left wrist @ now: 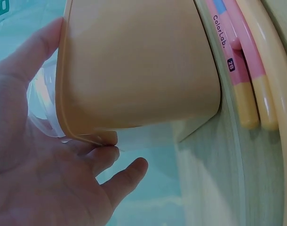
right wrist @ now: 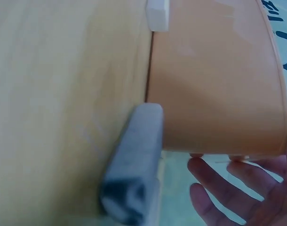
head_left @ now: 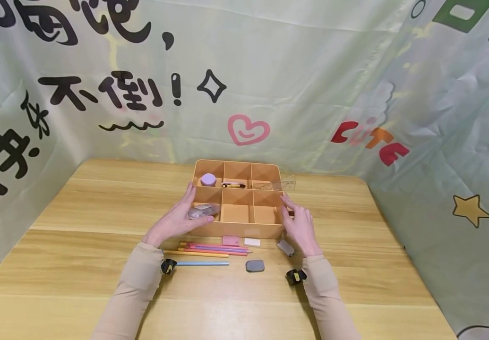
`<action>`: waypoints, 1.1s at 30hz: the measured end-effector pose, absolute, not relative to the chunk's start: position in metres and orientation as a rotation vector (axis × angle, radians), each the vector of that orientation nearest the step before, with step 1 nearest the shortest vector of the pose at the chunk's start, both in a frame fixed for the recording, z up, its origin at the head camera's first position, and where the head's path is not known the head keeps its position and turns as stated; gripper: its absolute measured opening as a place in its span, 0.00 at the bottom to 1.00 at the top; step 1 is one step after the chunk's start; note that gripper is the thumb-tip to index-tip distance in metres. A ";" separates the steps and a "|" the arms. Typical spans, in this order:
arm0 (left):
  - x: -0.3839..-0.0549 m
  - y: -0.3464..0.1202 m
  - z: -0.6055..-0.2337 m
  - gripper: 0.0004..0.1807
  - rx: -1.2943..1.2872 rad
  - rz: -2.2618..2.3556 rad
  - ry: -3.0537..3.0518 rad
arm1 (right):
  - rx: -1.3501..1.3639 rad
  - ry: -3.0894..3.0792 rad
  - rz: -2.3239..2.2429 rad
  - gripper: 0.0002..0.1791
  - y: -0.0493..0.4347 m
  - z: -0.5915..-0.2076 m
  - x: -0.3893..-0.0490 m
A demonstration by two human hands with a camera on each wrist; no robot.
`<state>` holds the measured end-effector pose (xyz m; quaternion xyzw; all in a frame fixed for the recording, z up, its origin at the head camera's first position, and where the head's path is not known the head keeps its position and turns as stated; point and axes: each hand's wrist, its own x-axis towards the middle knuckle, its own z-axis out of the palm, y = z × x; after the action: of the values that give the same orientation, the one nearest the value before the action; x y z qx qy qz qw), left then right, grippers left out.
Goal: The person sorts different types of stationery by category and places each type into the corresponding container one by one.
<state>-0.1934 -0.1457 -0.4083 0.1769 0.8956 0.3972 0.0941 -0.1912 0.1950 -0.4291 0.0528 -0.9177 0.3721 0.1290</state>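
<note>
An orange desk organizer box (head_left: 235,230) with several compartments stands on the table between both hands. My left hand (head_left: 176,215) holds its left side, the thumb over the front-left compartment and the other fingers along the outer wall. At the right wall, my right hand (head_left: 300,226) holds the box with bent fingers. In the right wrist view, fingers (right wrist: 223,188) touch that side. A clear packet (head_left: 203,211) lies in the front-left compartment, close to the left thumb. Behind it sit a purple round-topped item (head_left: 208,179), a pen-like item (head_left: 233,185) and a clear ruler or set square (head_left: 284,182).
Before the box lie several pencils (head_left: 214,248), a light blue pencil (head_left: 203,263), a pink block (head_left: 230,241) and a white eraser (head_left: 252,242). A grey rounded piece (head_left: 254,266) and a grey block-like item (head_left: 286,248) are near the right hand. A printed cloth (head_left: 312,85) hangs behind the table.
</note>
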 end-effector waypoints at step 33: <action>-0.194 -0.146 -0.409 0.63 0.507 1.217 2.567 | 0.365 -3.254 0.881 0.19 0.242 -0.399 -0.178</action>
<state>-0.1939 -0.1464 -0.4086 0.1744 0.8823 0.4181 0.1275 -0.1780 0.2416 -0.3987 0.1068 -0.9522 0.2579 -0.1243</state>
